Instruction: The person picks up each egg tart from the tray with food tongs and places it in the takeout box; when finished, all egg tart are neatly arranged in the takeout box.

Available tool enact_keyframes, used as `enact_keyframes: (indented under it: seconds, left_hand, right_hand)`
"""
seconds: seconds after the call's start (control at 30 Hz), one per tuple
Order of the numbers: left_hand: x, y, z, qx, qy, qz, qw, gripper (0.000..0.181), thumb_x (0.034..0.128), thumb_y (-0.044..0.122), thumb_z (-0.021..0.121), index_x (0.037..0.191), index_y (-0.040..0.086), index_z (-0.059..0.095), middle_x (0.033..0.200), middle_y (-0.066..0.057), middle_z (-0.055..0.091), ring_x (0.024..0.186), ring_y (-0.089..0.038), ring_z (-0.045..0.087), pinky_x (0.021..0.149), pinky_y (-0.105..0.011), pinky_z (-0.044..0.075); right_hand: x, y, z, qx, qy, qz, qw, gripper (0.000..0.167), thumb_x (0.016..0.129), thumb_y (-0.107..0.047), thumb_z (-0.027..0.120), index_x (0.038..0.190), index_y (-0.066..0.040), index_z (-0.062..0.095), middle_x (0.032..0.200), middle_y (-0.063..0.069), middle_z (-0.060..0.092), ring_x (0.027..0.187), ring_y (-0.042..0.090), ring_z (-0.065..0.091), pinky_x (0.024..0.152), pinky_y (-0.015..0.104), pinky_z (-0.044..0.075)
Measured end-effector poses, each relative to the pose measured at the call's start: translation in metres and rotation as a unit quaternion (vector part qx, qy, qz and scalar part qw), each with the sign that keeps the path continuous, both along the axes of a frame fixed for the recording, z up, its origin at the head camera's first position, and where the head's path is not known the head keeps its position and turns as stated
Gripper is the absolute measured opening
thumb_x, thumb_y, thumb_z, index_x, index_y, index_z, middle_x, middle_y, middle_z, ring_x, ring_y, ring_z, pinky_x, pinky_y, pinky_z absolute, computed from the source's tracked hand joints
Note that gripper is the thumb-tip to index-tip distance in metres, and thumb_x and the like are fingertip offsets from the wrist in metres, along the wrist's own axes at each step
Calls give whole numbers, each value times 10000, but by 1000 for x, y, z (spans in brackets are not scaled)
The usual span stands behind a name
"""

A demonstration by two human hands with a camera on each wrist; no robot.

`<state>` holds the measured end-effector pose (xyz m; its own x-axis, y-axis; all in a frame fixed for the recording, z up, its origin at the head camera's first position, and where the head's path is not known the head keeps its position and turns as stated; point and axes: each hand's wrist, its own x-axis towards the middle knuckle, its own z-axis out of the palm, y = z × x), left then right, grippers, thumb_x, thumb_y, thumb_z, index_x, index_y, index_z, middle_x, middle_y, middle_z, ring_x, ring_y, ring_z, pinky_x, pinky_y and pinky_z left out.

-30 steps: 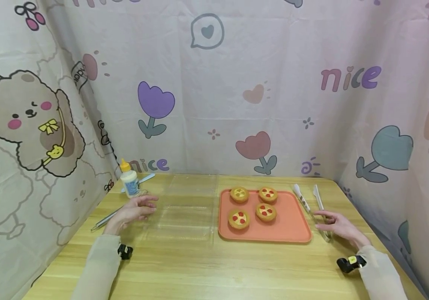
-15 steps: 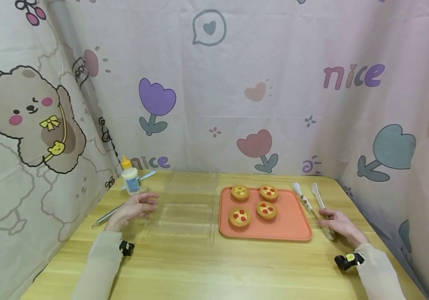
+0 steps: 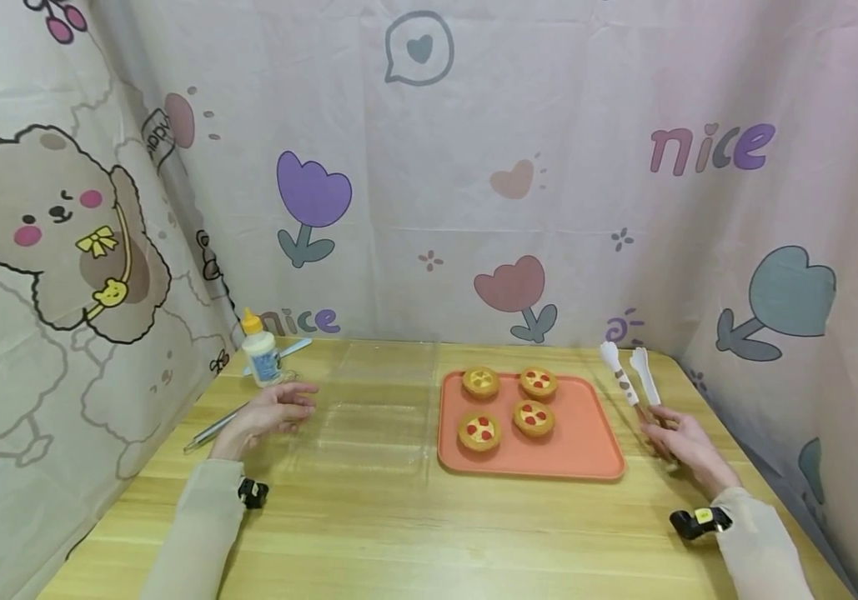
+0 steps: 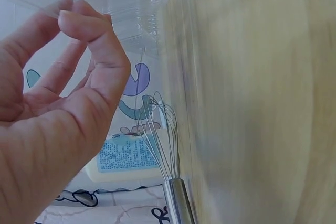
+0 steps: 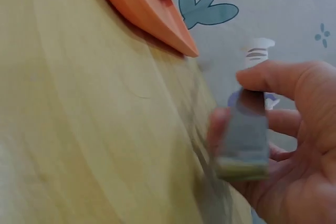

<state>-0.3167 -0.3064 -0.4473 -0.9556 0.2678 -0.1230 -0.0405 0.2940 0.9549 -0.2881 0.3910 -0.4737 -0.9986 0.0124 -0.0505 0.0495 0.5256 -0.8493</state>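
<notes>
My right hand [image 3: 687, 446] grips metal tongs with white, brown-spotted tips [image 3: 649, 385] at the right of the table. In the right wrist view the thumb and fingers pinch the tongs' metal bend [image 5: 244, 137], which is blurred. My left hand [image 3: 267, 418] stays beside the clear plastic box [image 3: 379, 442], its fingers loosely bent with nothing seen between them. Whether the fingertips touch the box cannot be told. An orange tray [image 3: 586, 442] between the hands bears several small tarts, among them a red-topped one [image 3: 479, 432].
A whisk [image 3: 214, 430] lies left of the left hand. Behind it stand a white bottle with a yellow cap [image 3: 260, 358] and a light-blue flat-ended tool [image 3: 296, 347]. A patterned curtain [image 3: 429, 192] rises along the table's back edge.
My right hand has closed round the tongs and lifted them slightly; their tips have shifted away and to the right. The left hand has hardly moved.
</notes>
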Motion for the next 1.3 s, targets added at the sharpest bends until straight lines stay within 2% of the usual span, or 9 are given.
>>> enact_keyframes:
  seconds: [0.2,0.33,0.43,0.6,0.77,0.9,1.03,1.13,1.3]
  left_hand:
    - [2,1,1,57,-44,77,9999,552,962,103,617,1449,-29,393,1252,-248,532,1001,-242,615,742,-317,556]
    - [3,1,2,102,-108,110,9998,548,962,108,619,1447,-22,401,1172,-165,570,961,-209,612,740,-317,551]
    - [3,1,2,94,-124,132,9998,546,964,114,618,1447,-20,401,1128,-113,580,962,-208,616,749,-327,556]
    - [3,2,3,60,-134,177,9997,552,963,126,623,1447,-21,402,1113,-94,581,955,-207,618,755,-337,560]
    - [3,2,2,131,-147,128,9997,560,965,124,619,1453,-25,389,1145,-129,580,973,-208,628,767,-341,557]
    - [2,-1,0,252,-179,41,9995,580,964,129,622,1463,-28,369,1141,-137,584,943,-189,632,751,-326,543]
    - [0,-2,-3,396,-230,-6,9989,589,957,135,635,1463,-11,370,1071,-96,594,901,-175,625,730,-304,524]
    - [-1,-3,-4,465,-247,-17,9986,582,954,133,638,1457,-1,378,1024,-63,606,888,-172,627,722,-298,522]
    - [-1,-3,-5,486,-241,-62,9985,609,959,124,628,1472,-28,337,1006,-55,611,881,-165,630,721,-296,525]
  right_hand:
    - [0,-4,-4,-531,457,199,9973,623,1014,-186,532,1511,67,256,1466,359,301,531,39,444,457,215,436]
    - [-2,-10,-4,-67,813,207,9965,630,999,-261,578,1500,26,323,1541,341,236,903,100,589,601,115,435]
    - [-4,-15,-3,261,968,197,9948,657,983,-313,604,1494,10,346,1543,318,266,1315,257,420,774,25,370]
    - [-5,-21,-2,263,1204,355,9917,702,981,-316,605,1520,2,288,1525,304,304,1390,492,297,873,-37,304]
    - [-3,-26,2,215,1264,394,9910,784,971,-299,625,1550,-3,187,1442,312,395,1305,431,450,833,26,418]
    - [-1,-27,6,415,1094,367,9925,764,956,-341,642,1520,27,280,1434,291,463,1197,113,564,830,11,406]
    - [0,-25,9,489,1002,440,9928,680,948,-360,650,1461,20,416,1428,267,477,1074,-141,503,836,0,398]
    - [2,-24,12,512,972,506,9927,645,948,-345,653,1447,5,443,1405,283,501,970,-125,538,682,96,481]
    - [8,-23,15,253,805,610,9946,624,941,-303,668,1460,-42,437,1305,296,535,592,31,519,451,286,444]
